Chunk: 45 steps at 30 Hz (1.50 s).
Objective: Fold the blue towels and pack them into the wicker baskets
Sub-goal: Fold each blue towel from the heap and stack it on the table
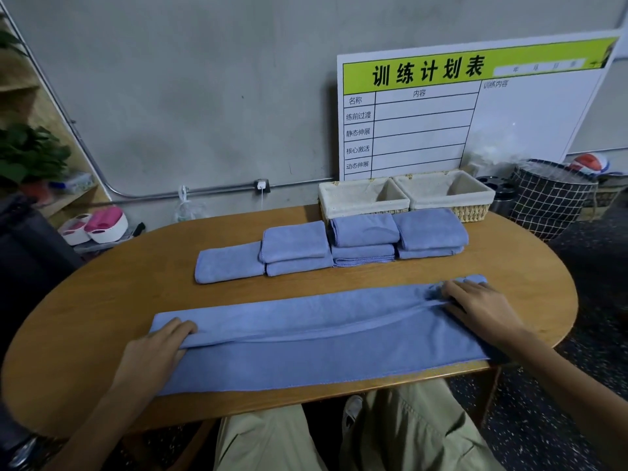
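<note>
A person seated at an oval wooden worktop (102,300) works on a long blue towel (323,355) spread across its near edge, at 6 o'clock. The towel's far long edge is doubled over toward the sitter, making a lengthwise fold. The left hand (154,351) grips the fold at the towel's 9 o'clock end, fingers curled over the doubled layer. The right hand (482,311) lies at the 3 o'clock end, fingers extended on the bunched cloth there; whether it pinches the fold or merely presses it cannot be told.

Beyond, toward 12 o'clock, a row of folded towels (339,246) lies in small stacks of two, with one single folded piece at the row's 9 o'clock end. Just behind them, at about 1 o'clock, two cloth-lined wicker baskets (407,198) stand side by side, showing nothing inside. A training-schedule board (475,110) leans on the wall behind.

By this evidence the folding appears well advanced, with the towel in hand only partly folded, and the packing not yet begun.
</note>
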Each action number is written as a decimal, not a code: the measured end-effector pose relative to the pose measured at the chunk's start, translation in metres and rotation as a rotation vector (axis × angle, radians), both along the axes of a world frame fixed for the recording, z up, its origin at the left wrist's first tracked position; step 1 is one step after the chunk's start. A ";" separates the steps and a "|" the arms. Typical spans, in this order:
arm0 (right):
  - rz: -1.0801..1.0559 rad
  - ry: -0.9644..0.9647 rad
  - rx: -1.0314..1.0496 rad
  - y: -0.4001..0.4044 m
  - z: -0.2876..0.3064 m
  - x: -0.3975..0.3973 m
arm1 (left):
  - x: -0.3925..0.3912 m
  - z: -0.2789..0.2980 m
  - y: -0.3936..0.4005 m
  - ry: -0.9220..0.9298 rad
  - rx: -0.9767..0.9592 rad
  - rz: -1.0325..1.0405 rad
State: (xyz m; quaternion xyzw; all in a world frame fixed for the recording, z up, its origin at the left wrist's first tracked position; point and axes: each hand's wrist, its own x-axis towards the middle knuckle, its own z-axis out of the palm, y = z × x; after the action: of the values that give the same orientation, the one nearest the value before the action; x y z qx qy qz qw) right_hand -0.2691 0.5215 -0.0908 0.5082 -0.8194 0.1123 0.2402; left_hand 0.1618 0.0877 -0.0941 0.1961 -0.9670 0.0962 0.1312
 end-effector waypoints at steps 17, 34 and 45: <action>0.067 -0.071 -0.062 0.023 0.014 0.008 | 0.024 0.005 -0.023 0.107 0.175 -0.135; -0.068 -0.093 0.152 0.009 0.007 0.002 | 0.023 0.003 -0.011 0.068 0.281 0.024; 0.022 -0.054 0.000 -0.010 0.004 -0.020 | 0.027 0.005 -0.005 0.100 0.308 0.036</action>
State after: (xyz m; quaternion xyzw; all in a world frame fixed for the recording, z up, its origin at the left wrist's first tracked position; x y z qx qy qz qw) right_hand -0.2889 0.5120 -0.0871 0.5139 -0.8199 0.1287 0.2170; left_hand 0.1886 0.0823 -0.0886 0.2355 -0.9590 -0.0605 0.1457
